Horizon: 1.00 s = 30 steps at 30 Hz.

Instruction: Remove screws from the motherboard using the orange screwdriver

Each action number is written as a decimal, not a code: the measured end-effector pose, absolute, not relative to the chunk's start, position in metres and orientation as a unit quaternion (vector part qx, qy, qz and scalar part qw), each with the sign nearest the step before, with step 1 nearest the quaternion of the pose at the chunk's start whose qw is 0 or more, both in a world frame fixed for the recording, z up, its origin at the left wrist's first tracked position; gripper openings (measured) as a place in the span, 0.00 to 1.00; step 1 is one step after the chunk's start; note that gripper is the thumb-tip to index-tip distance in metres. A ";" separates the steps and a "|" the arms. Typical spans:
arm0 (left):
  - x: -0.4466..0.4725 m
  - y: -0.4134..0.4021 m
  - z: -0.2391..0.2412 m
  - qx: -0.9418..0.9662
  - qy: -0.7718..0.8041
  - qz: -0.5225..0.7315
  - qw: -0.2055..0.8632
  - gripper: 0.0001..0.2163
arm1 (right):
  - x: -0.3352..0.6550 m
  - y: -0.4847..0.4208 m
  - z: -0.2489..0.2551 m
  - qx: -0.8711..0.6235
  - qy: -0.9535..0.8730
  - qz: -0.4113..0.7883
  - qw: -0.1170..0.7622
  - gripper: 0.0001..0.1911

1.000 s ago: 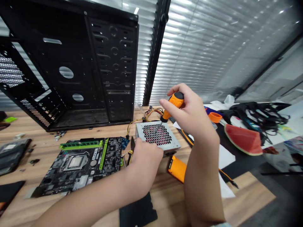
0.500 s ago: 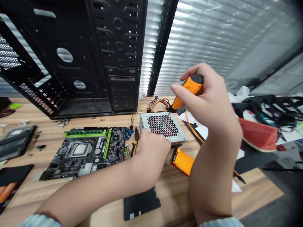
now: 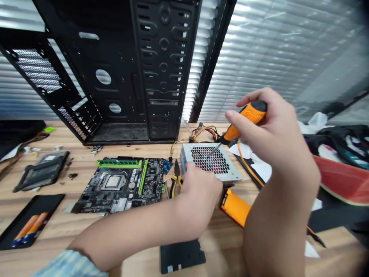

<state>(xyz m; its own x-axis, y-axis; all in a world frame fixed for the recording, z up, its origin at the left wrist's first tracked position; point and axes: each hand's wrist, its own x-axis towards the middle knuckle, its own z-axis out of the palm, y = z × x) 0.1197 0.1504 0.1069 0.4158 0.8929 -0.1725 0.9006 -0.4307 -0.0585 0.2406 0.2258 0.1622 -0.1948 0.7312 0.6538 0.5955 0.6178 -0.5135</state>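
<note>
My right hand [image 3: 271,127] is closed round the orange and black handle of a screwdriver [image 3: 240,121], whose metal tip rests on the grille of a silver power supply [image 3: 211,161] lying on the wooden table [image 3: 72,225]. My left hand [image 3: 198,192] grips the near left corner of the power supply, its fingers curled over the edge. Yellow and red cables [image 3: 201,134] run out of the back of the power supply.
A motherboard [image 3: 121,184] with green memory slots lies left of the power supply, with pliers [image 3: 175,179] between them. An open black computer case [image 3: 121,73] stands behind. An orange tool [image 3: 235,207], a black plate [image 3: 181,256], a phone [image 3: 27,225] and a red object [image 3: 343,179] lie around.
The view has shifted, so everything sits further right and lower. Both hands keep their hold; the screwdriver stays on the grille.
</note>
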 end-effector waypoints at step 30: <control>0.121 0.146 0.101 0.835 0.550 -0.028 0.027 0.06 | 0.238 0.238 0.148 -0.506 -0.696 0.032 0.509 0.12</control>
